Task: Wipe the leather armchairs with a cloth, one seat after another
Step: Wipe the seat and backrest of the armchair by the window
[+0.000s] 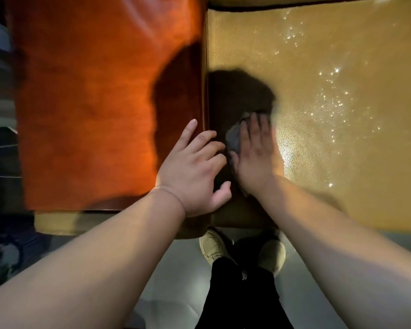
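A tan leather seat cushion [330,115] fills the right half of the head view, shiny with small wet-looking glints. Left of it stands the armchair's orange-red arm [86,103]. A grey cloth [234,137] lies on the seat's left edge, close to the gap beside the arm. My right hand [255,153] lies flat on the cloth with straight fingers, pressing it onto the seat. My left hand [195,172] rests on the inner edge of the arm, fingers loosely bent over the gap, holding nothing.
The seat's front edge [342,224] runs just ahead of my two tan shoes [214,248] on a pale floor. A dark patterned rug [7,252] lies at the lower left. The shadow of my head falls across the arm and seat.
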{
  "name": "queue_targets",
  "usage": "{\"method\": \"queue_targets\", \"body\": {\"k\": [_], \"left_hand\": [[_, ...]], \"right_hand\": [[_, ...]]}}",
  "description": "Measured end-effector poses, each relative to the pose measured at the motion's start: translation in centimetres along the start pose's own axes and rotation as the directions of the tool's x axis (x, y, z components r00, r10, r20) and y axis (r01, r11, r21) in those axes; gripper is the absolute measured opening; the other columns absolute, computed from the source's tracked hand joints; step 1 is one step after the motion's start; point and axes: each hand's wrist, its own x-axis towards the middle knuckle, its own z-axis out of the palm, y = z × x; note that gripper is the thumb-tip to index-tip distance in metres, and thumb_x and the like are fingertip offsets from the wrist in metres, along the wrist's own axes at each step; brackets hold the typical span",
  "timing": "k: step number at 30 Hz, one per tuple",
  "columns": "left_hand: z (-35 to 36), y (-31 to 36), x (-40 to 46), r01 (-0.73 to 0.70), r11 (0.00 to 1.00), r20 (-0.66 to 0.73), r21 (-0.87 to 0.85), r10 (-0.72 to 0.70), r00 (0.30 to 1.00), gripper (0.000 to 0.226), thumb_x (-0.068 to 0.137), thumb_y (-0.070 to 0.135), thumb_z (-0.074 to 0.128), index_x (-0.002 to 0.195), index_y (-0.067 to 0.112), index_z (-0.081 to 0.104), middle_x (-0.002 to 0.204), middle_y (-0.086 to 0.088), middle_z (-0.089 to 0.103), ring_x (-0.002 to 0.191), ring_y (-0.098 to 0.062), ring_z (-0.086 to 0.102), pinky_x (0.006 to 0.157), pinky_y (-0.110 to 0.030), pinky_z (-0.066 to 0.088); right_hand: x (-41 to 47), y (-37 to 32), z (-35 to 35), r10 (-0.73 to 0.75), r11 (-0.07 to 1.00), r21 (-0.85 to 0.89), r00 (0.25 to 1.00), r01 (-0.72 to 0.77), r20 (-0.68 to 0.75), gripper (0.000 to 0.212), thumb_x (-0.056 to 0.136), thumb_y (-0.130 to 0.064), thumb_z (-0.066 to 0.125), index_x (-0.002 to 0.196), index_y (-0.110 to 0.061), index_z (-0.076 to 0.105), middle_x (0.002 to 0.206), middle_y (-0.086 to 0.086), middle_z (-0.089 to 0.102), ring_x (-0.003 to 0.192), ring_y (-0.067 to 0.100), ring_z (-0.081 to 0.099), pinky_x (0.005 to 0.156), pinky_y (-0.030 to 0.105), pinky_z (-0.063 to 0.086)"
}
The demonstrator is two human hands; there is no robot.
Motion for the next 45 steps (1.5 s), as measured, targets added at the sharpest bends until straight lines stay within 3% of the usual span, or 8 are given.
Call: {"method": "queue_targets", "body": {"k": [6,9,16,22,29,38,43,45], "left_hand": [[-0.1,0.5,0.1,0.107,0.994,-0.048,-0.016,-0.107,0.993,0.057,0.088,0.057,0.051,0.128,0.020,0.069,0.161,-0.008,0.046,0.155,-0.029,0.032,0.130,-0.057,0.010],[0.2,0.7,-0.1,0.264,0.960,-0.126,-0.088,-0.274,0.954,0.073,0.086,0.055,0.055,0.149,0.019,0.052,0.172,-0.010,0.025,0.160,-0.029,0.019,0.131,-0.056,0.004],[0.6,0.7,0.3,0.273,0.960,-0.110,-0.069,-0.279,0.954,0.059,0.089,0.057,0.050,0.137,0.027,0.066,0.173,-0.007,0.025,0.162,-0.029,0.011,0.131,-0.053,0.003],[1.0,0.6,0.2,0.269,0.959,-0.154,-0.086,-0.280,0.948,0.047,0.087,0.052,0.054,0.119,0.026,0.076,0.169,-0.006,0.034,0.160,-0.031,0.017,0.130,-0.056,0.008],[1.9,0.7,0.5,0.240,0.957,-0.202,-0.165,-0.271,0.941,0.037,0.088,0.046,0.059,0.108,0.021,0.077,0.166,-0.008,0.038,0.160,-0.033,0.014,0.129,-0.061,0.004],[1.8,0.8,0.5,0.246,0.943,-0.142,-0.223,-0.281,0.949,0.042,0.088,0.048,0.051,0.111,0.022,0.074,0.168,-0.007,0.031,0.161,-0.034,0.007,0.127,-0.066,0.010],[1.6,0.5,0.3,0.229,0.948,-0.123,-0.221,-0.260,0.958,0.044,0.088,0.049,0.050,0.113,0.022,0.074,0.168,-0.008,0.033,0.161,-0.035,0.007,0.126,-0.067,0.011],[1.4,0.7,0.3,0.238,0.950,-0.110,-0.201,-0.263,0.958,0.046,0.089,0.050,0.048,0.114,0.022,0.074,0.168,-0.007,0.033,0.160,-0.035,0.007,0.126,-0.067,0.011]], "right_hand": [[-10.2,-2.5,1.9,-0.392,0.917,0.041,0.880,0.396,0.269,0.079,0.105,-0.048,0.029,0.164,-0.010,-0.008,0.169,0.017,-0.022,0.155,0.033,-0.027,0.129,0.050,-0.005],[-10.8,-0.1,3.0,-0.559,0.827,0.035,0.814,0.561,0.160,0.075,0.102,-0.046,0.037,0.164,-0.006,0.018,0.171,0.020,0.006,0.160,0.034,-0.001,0.129,0.048,0.005],[-4.7,2.2,-0.1,0.114,0.990,-0.082,0.991,-0.119,-0.068,0.078,0.101,-0.040,0.046,0.161,0.003,0.019,0.168,0.030,0.009,0.157,0.044,0.002,0.127,0.052,-0.001],[-11.0,2.0,2.7,-0.507,0.861,-0.011,0.860,0.508,0.052,0.075,0.094,-0.024,0.063,0.156,0.001,0.030,0.167,0.022,0.020,0.157,0.035,0.016,0.129,0.046,0.005],[-3.0,8.7,-2.8,0.386,0.922,0.003,0.920,-0.387,-0.072,0.083,0.092,-0.017,0.059,0.162,-0.001,0.017,0.170,0.025,0.008,0.157,0.043,0.000,0.126,0.049,-0.007],[-8.9,5.1,0.1,-0.334,0.926,-0.157,0.939,0.343,0.081,0.070,0.098,-0.042,0.040,0.156,-0.002,0.037,0.165,0.023,0.029,0.155,0.040,0.021,0.127,0.051,0.011],[-5.3,9.5,-2.9,0.404,0.915,-0.008,0.914,-0.404,-0.038,0.077,0.105,-0.040,0.041,0.163,-0.001,0.009,0.171,0.023,0.003,0.159,0.039,-0.002,0.129,0.049,-0.003],[-6.9,7.7,-1.9,0.347,0.938,-0.004,0.938,-0.347,-0.020,0.081,0.102,-0.039,0.047,0.163,0.000,0.009,0.170,0.027,0.003,0.158,0.043,-0.002,0.127,0.048,-0.009]]}}
